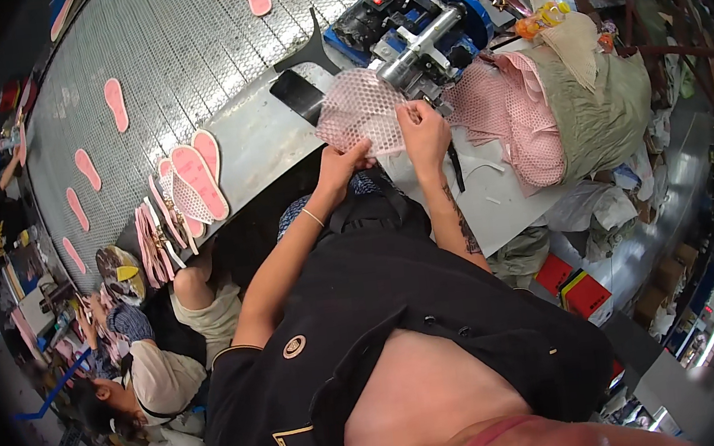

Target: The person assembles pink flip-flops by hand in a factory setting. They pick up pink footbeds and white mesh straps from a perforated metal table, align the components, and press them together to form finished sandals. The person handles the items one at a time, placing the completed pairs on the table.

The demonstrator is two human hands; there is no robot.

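Note:
Both hands hold a pale pink mesh piece (pixel 353 106) with round holes, just in front of a blue machine (pixel 354 32) with a metal cylinder (pixel 419 47). My left hand (pixel 344 168) pinches its lower edge between thumb and fingers. My right hand (pixel 424 135) is closed on its right edge, close below the cylinder. Partly under the mesh, a black phone-like slab (pixel 298 97) lies on the metal table edge. To the right, a heap of pink mesh pieces (pixel 529 118) spills from an olive-green sack (pixel 606 105).
A slatted conveyor (pixel 182 45) carries several pink insoles (pixel 116 105). More insoles (pixel 197 179) and straps (pixel 154 240) are piled at the left table edge. A bottle with orange contents (pixel 540 21) lies behind the sack. Another person (pixel 160 374) sits at the lower left.

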